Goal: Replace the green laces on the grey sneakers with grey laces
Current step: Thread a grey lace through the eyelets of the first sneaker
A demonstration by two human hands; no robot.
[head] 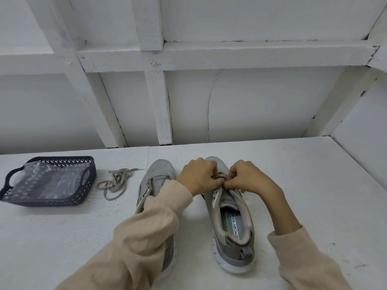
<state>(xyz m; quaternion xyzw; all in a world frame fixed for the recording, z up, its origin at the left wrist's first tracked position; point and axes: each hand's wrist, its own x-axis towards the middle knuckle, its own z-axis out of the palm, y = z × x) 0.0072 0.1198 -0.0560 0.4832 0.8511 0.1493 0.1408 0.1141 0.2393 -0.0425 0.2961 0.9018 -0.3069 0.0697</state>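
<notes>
Pinching lace (219,177) with left hand (196,177) and right hand (248,177) (fingers curled tight): feed 1 eyelet, pull ends even.

On the table (293,185), a loose lace (114,182) lies between the basket (48,203), left, and the sneakers (240,260).

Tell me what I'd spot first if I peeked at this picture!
Two hands meet in the middle: the left hand and the right hand both pinch a lace on top of a grey sneaker. A second sneaker stands just left of it, partly under a beige sleeve. Further left on the white table lie a loose grey lace and a dark basket with crinkly plastic inside.
</notes>
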